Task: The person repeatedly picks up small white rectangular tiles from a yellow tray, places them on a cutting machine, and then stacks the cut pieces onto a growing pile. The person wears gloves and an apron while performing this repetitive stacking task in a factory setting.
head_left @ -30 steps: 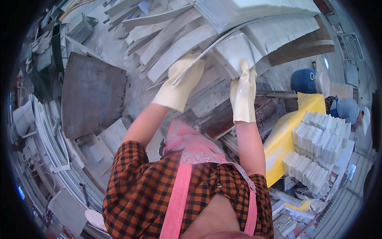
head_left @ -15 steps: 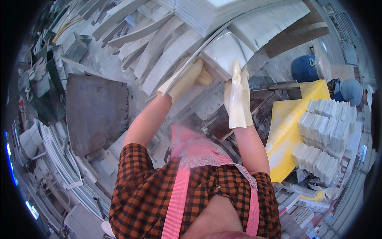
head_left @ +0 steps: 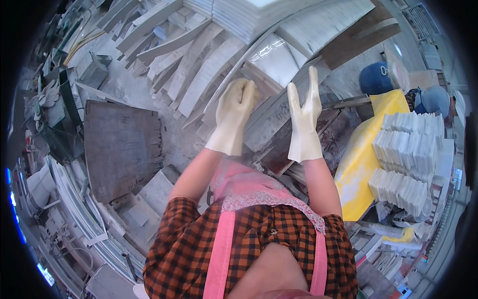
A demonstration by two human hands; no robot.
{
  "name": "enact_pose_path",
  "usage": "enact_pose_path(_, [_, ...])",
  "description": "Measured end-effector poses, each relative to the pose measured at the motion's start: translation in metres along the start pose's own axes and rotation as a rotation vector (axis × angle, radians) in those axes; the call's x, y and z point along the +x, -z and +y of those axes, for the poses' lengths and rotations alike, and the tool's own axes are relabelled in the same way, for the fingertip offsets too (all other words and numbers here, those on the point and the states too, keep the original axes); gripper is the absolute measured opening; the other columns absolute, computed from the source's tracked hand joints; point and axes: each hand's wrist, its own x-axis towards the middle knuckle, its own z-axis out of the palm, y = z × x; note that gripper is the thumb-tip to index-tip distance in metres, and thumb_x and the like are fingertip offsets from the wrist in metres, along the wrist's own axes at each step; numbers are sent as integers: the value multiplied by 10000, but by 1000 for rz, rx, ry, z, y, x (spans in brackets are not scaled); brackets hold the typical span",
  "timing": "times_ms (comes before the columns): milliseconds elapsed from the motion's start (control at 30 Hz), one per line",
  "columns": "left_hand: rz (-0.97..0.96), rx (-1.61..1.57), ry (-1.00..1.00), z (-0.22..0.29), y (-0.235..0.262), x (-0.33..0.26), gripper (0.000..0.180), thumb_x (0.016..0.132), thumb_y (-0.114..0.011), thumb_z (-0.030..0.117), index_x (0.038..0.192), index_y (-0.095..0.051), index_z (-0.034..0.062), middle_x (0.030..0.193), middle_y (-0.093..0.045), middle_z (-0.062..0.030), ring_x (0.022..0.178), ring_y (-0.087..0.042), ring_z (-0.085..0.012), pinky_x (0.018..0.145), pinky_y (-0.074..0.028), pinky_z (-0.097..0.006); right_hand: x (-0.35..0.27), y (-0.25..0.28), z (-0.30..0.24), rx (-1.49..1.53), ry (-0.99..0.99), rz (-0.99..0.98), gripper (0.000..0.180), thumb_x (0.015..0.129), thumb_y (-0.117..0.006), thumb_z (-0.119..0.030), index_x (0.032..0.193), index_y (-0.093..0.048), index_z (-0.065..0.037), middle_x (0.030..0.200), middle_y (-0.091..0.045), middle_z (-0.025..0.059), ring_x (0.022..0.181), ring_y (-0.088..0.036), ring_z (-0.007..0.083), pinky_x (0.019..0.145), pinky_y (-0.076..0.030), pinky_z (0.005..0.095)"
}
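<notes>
My hands wear cream rubber gloves. My left hand (head_left: 233, 117) is closed, its fingers curled in with nothing visible in them, just below the near left edge of a stack of glossy white stone tiles (head_left: 279, 59). My right hand (head_left: 305, 122) is open, thumb and fingers stretched up and apart, close to the near right corner of that stack. Neither hand appears to touch the tiles. Behind the stack lies a row of white stone slabs (head_left: 326, 25) with grey veins.
Long pale stone strips (head_left: 199, 70) lie piled at the far left of my hands. A brown board (head_left: 122, 149) stands at left. On the right are a yellow sheet (head_left: 356, 164), several white tile stacks (head_left: 406, 144) and a blue drum (head_left: 374, 78). Another person (head_left: 433, 99) is beyond.
Both hands have come off the sides of the glossy tile stack and drawn back toward me. My left fingers have curled in; my right thumb and fingers have spread apart.
</notes>
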Motion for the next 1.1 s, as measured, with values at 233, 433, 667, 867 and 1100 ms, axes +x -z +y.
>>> enact_pose_path(233, [137,-69,-26,7,-24,25,369,1078,-507,348,1046,-650,9,825,-690,-64,700,-641,-122,686,-523,-280,1,5,6,-571,543,-159,611,946,-661,-266,1484,-495,-28,1519,-481,213,1413,-432,431,1168,-349,524])
enact_pose_path(433, [137,184,59,22,-31,45,386,1084,-473,367,968,-625,32,686,-618,-44,645,-604,-127,628,-478,-293,15,-7,10,-543,608,-43,534,904,-706,-220,1401,-596,-57,1413,-582,167,1238,-561,419,1045,-465,500])
enact_pose_path(667, [-35,-148,34,30,-5,29,402,1085,-492,369,950,-625,15,811,-666,-92,700,-638,-143,678,-514,-281,28,15,12,-10,526,-180,438,982,-645,-148,1412,-595,-76,1451,-567,182,1381,-508,361,1142,-403,430])
enact_pose_path(867, [-18,-264,35,10,4,4,330,1084,-545,319,997,-632,12,910,-689,-88,788,-655,-126,759,-534,-263,23,10,41,770,-314,374,622,1105,-410,-360,1575,-300,32,1670,-274,161,1565,-215,302,1298,-143,408])
enact_pose_path(1100, [-95,-242,-18,6,-16,20,327,1069,-582,315,975,-626,5,850,-683,-72,732,-645,-116,719,-530,-268,55,-34,24,861,-361,328,623,1119,-359,-454,1606,-270,-76,1618,-350,122,1468,-381,250,1207,-336,383])
